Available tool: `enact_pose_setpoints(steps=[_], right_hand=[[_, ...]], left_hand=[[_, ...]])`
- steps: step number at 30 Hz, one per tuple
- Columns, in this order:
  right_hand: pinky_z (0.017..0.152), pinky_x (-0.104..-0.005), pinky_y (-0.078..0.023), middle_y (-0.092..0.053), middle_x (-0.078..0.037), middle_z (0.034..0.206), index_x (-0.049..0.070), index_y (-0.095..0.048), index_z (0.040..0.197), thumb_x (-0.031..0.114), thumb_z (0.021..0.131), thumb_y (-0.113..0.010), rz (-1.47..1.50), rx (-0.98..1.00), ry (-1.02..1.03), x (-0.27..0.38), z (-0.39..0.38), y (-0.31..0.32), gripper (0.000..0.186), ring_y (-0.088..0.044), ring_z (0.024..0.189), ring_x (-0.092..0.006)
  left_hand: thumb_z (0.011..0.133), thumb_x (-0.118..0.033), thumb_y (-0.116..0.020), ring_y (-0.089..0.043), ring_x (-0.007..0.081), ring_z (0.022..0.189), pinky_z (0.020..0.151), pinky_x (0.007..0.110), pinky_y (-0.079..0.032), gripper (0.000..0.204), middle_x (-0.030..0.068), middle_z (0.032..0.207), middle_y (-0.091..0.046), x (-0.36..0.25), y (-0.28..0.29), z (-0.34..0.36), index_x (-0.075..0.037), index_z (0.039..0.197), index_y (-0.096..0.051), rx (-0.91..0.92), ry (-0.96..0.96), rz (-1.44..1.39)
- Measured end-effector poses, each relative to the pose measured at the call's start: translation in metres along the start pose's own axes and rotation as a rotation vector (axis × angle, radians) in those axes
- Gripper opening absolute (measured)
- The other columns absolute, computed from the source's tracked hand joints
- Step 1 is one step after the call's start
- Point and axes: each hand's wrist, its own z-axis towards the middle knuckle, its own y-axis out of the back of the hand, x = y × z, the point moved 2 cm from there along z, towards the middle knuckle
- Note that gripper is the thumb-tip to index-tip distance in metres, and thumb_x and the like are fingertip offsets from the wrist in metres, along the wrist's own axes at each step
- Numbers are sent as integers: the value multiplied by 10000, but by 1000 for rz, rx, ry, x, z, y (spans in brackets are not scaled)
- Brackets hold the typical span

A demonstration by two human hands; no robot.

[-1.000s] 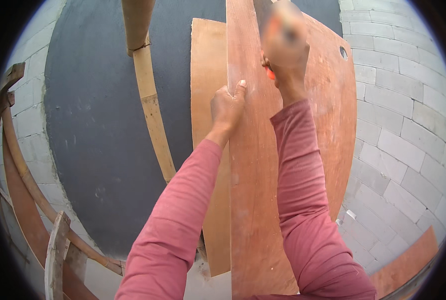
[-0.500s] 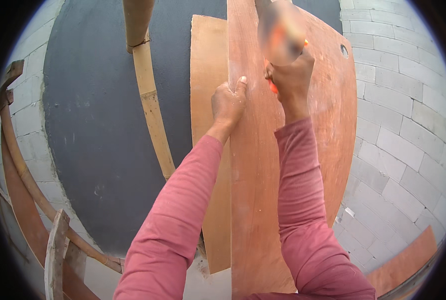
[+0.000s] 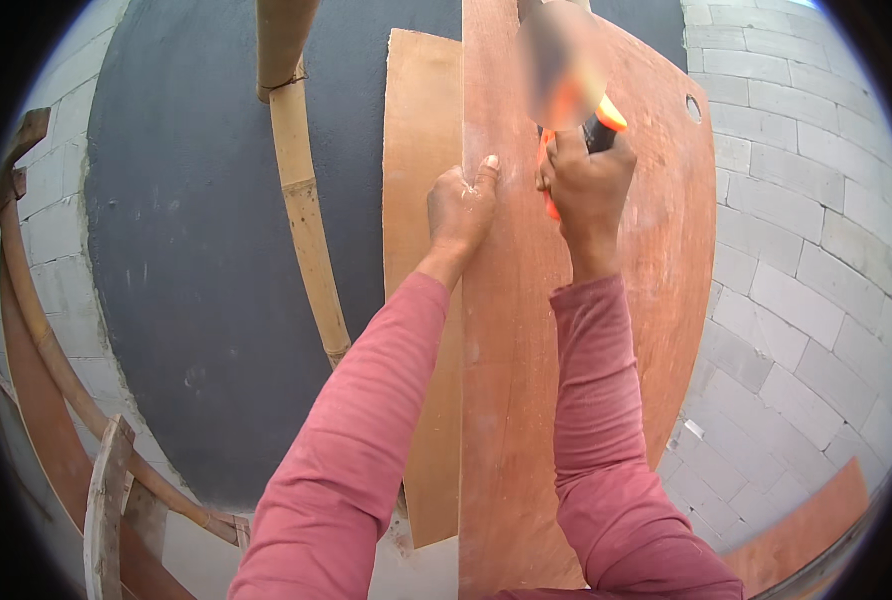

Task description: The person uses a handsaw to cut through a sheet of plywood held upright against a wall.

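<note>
Plywood, a broad reddish-brown sheet, fills the middle and right of the scene, running from the near edge to the far edge. The person's left hand is partly closed around the sheet's left edge, thumb lying flat on the face and pointing far; the other fingers are hidden beyond the edge. The right hand, farther right over the sheet, is curled closed around the handle of an orange-and-black tool. A blurred patch covers the tool's far part, so its working end cannot be told. A round hole pierces the sheet at its far right.

Left of the sheet, and partly covered by it, is a paler board. Farther left, a bamboo pole stands in front of a dark grey surface. Pale grey blocks extend along the right side. Another reddish board is at near right, and a weathered plank at near left. Both forearms wear dusty pink sleeves.
</note>
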Motion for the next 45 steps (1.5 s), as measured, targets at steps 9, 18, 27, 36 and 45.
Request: enact_pose_setpoints(steps=[9, 18, 27, 36, 45], right_hand=[[444, -333, -433, -539, -14, 634, 17, -553, 868, 93, 1000, -592, 95, 29, -44, 11, 112, -27, 156, -495, 459, -114], [435, -308, -437, -491, 18, 609, 17, -562, 895, 99, 1067, -563, 29, -21, -26, 22, -64, 20, 190, -474, 452, -79], [457, -345, -440, -511, -8, 620, 36, -536, 870, 85, 990, -606, 64, 45, -43, 15, 83, -16, 147, -468, 443, -120], [442, -317, -428, -477, 17, 605, -3, -625, 943, 98, 1038, -569, 82, -37, -74, 7, 0, 16, 150, -456, 439, -98], [426, -303, -451, -573, -6, 620, -24, -604, 847, 85, 1021, -611, -21, -43, 74, -13, -28, 6, 205, -537, 461, -92]], left_hand=[[1035, -463, -649, -758, 468, 935, 846, 514, -574, 535, 310, 945, -762, -14, -12, -3, 56, 1003, -776, -34, -44, 101], [1031, -462, -651, -758, 467, 932, 847, 521, -572, 518, 304, 932, -764, -4, 4, 0, 37, 987, -779, -4, -19, 89], [1031, -471, -654, -755, 465, 915, 841, 523, -568, 547, 312, 917, -756, -17, -4, -1, 59, 958, -768, -10, -8, -19], [1038, -477, -650, -755, 455, 890, 826, 520, -566, 559, 310, 893, -753, -10, -8, -4, 65, 948, -758, -3, -41, 8], [1052, -488, -639, -769, 400, 903, 830, 476, -566, 582, 283, 921, -771, -3, 11, 1, 75, 960, -753, -13, 0, 71]])
